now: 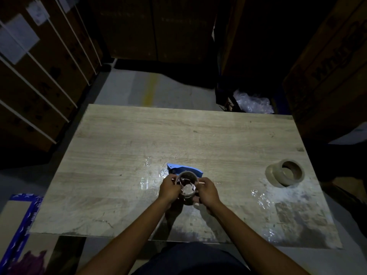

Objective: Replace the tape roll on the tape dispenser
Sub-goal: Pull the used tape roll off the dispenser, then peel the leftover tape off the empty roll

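Both hands clamped on tape core, left hand [170,189], right hand [208,192], core [187,182] between them

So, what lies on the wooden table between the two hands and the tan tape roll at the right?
In the head view, only bare wooden table with a crinkled scrap of clear film lies between the hands and the tan tape roll.
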`<action>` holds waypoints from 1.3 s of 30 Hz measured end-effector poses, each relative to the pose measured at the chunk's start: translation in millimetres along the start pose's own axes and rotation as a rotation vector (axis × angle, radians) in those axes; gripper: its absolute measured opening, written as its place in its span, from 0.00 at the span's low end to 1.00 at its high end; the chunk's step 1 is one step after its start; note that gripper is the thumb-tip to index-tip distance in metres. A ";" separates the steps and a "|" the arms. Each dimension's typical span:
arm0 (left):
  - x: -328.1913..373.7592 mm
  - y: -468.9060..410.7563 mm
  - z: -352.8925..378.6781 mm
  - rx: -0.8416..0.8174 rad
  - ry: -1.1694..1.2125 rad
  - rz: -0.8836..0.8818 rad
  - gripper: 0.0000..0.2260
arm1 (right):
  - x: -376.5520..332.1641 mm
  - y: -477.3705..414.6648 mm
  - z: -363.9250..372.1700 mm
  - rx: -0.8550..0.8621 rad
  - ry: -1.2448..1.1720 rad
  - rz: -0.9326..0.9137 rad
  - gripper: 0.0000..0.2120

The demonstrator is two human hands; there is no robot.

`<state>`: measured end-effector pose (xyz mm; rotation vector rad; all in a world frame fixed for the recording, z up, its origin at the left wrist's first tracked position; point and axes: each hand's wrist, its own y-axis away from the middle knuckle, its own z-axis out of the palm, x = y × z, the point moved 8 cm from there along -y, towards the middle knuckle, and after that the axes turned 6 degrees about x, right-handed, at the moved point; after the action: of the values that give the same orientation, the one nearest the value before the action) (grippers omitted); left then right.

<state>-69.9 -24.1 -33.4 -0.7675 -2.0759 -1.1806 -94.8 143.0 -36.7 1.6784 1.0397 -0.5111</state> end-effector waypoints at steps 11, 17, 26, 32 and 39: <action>30.4 18.1 -7.7 -0.002 0.070 0.104 0.11 | -36.9 17.5 -16.1 0.031 0.123 -0.236 0.07; 72.9 34.6 -34.1 0.013 0.250 0.192 0.23 | -99.2 54.7 -42.9 0.006 0.111 -0.485 0.32; 176.6 97.4 -73.4 0.160 0.125 0.627 0.28 | -175.6 89.1 -63.2 0.163 0.189 -0.708 0.48; 201.2 121.5 -93.4 0.142 0.328 0.738 0.16 | -176.9 94.0 -54.6 -0.196 -0.509 -0.431 0.34; 206.4 141.3 -90.7 0.173 0.236 0.886 0.27 | -172.2 110.8 -25.5 -0.540 -1.075 -0.003 0.36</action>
<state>-76.5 -6.5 232.0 -1.2107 -1.3543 -0.5461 -98.0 91.9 163.3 0.7140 0.3151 -0.8930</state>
